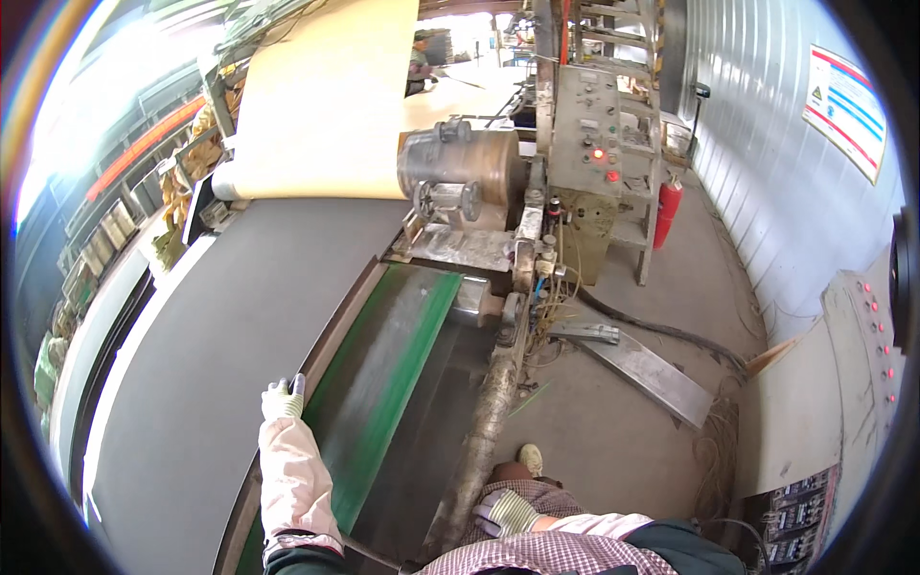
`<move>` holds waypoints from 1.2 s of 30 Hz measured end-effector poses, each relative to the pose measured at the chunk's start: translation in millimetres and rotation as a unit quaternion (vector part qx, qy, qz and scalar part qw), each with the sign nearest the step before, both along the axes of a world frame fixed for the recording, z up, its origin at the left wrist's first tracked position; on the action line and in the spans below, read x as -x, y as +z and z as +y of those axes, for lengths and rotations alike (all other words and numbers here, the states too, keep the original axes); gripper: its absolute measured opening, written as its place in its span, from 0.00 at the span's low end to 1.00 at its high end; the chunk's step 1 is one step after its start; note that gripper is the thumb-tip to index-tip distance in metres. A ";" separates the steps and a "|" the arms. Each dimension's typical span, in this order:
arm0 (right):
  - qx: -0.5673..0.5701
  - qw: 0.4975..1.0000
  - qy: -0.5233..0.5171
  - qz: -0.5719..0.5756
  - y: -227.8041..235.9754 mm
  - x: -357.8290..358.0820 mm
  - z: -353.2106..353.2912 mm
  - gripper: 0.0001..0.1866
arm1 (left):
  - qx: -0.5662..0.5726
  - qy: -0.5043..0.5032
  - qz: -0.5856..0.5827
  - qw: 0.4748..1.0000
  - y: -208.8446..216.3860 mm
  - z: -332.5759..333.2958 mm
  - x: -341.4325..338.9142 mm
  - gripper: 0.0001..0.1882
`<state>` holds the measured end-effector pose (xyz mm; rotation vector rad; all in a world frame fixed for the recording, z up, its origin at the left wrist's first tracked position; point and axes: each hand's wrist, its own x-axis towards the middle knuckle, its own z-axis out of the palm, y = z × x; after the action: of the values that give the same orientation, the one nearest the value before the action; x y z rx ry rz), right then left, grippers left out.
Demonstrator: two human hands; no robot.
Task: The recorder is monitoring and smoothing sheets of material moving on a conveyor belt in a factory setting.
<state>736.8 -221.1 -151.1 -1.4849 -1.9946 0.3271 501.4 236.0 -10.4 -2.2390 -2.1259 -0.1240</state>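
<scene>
My left hand (283, 400), in a pale glove with striped cuff, is at the right edge of a wide dark sheet (220, 316). Its fingers curl at the brown edge strip (337, 324) beside that sheet; the fingertips are partly hidden. Right of the strip runs a green-edged belt (383, 355), blurred along its surface. Low in the view, my right hand (508, 513), also gloved, lies against my checked apron (556, 551) with its fingers extended and nothing visible in them. A worn metal pipe (489, 407) passes just left of it.
A yellowish sheet (321, 105) rises over a roller beyond the dark sheet. Right of it are a blurred drum (465, 168) and a control panel (586, 125) with red lights. A fire extinguisher (667, 209), metal channel (652, 379), hose (661, 331) and cabinet (800, 412) stand or lie rightward.
</scene>
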 end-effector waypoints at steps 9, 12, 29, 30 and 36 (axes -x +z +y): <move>-0.002 1.000 -0.011 0.020 10.3 -4.8 -6.4 0.15 | 0.016 0.043 -0.116 0.992 -34.6 -65.6 245.1 0.32; 0.044 0.999 -0.012 0.020 16.1 -3.8 -8.5 0.15 | 0.031 0.227 -0.098 0.968 -41.4 -106.9 341.8 0.37; -0.019 0.998 -0.058 -0.026 3.5 23.4 -6.6 0.11 | -0.108 0.031 -0.177 0.978 16.9 -150.6 191.0 0.25; -0.017 0.998 -0.057 -0.018 3.6 24.4 -6.6 0.11 | -0.074 0.026 -0.186 0.980 15.4 -150.0 199.7 0.29; 0.016 0.996 -0.079 -0.022 0.5 26.7 -10.2 0.11 | -0.065 0.244 -0.043 0.967 1.7 -172.9 331.1 0.37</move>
<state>710.1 -231.3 -150.5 -1.6716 -1.8988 0.2621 170.3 63.1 -8.7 -1.6099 -2.5538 -0.3302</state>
